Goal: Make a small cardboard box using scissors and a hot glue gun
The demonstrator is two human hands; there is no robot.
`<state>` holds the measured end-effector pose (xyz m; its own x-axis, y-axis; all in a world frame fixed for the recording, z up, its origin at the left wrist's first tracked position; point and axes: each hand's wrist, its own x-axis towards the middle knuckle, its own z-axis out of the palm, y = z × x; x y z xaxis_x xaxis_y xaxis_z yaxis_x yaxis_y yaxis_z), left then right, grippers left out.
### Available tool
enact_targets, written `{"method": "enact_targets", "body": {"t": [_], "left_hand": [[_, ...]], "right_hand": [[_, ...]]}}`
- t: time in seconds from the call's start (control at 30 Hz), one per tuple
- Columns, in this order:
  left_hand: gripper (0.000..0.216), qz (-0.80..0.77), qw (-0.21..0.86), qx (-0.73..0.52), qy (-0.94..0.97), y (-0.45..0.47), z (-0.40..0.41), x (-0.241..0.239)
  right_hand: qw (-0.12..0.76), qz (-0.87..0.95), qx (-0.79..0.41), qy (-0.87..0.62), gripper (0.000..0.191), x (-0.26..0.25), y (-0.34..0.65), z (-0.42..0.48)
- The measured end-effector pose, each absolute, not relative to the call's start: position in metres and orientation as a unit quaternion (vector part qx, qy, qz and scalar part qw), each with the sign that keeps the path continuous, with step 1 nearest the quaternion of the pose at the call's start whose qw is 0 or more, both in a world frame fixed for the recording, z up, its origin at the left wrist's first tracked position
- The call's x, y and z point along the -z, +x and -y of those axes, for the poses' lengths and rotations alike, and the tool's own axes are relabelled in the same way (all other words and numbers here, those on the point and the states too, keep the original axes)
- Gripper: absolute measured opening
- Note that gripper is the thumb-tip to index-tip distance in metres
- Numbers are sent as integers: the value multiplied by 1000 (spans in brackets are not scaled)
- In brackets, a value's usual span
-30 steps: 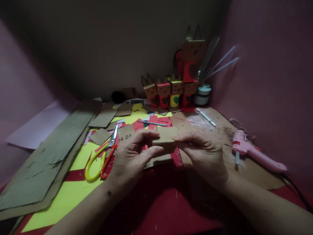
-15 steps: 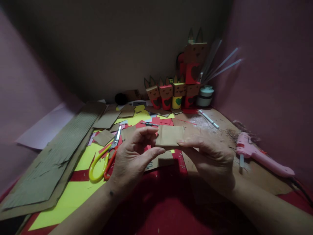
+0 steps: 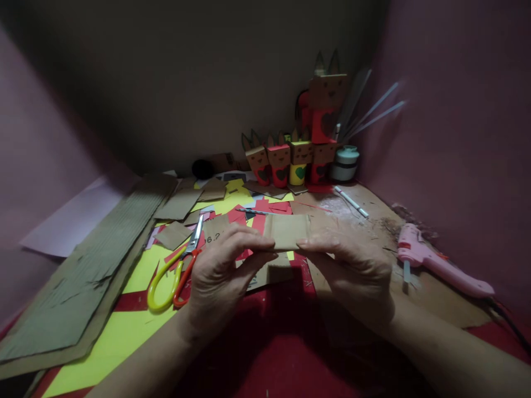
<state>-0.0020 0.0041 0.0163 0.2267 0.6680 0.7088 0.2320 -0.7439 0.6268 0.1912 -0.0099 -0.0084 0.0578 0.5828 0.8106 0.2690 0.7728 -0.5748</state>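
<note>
Both hands hold a small brown cardboard piece [image 3: 287,231] just above the table's middle. My left hand [image 3: 222,273] pinches its left edge between thumb and fingers. My right hand [image 3: 350,265] grips its right edge, fingers curled over the top. Another brown cardboard scrap [image 3: 269,272] lies flat right beneath them on red paper. Yellow-and-orange scissors [image 3: 176,265] lie just left of my left hand.
A pink glue gun [image 3: 435,265] lies at the right. Several cardboard animal figures [image 3: 290,157] stand at the back beside a small jar [image 3: 345,162]. A long corrugated cardboard sheet [image 3: 83,271] lies at the left. Yellow and red paper scraps and a white pen [image 3: 350,200] litter the table.
The cardboard piece was turned up so its flat face shows, and my left fingers closed down onto its left edge. The view shifted slightly.
</note>
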Motion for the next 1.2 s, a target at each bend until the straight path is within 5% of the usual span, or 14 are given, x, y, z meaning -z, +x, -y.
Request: {"method": "enact_targets", "body": {"t": [0.33, 0.83, 0.97, 1.1, 1.2], "left_hand": [[18, -294, -34, -501, 813, -8, -1, -16], [19, -278, -101, -493, 818, -10, -4, -18], [23, -262, -155, -484, 820, -16, -8, -19], [21, -211, -213, -444, 845, -18, -7, -21], [21, -179, -229, -399, 870, -17, -5, -19]], "right_hand": [[653, 689, -156, -273, 37, 10, 193, 8], [657, 659, -207, -302, 29, 4, 189, 4], [624, 565, -366, -397, 12, -6, 190, 4], [439, 442, -695, -360, 48, -9, 190, -1], [399, 398, -772, -293, 45, -3, 187, -6]]}}
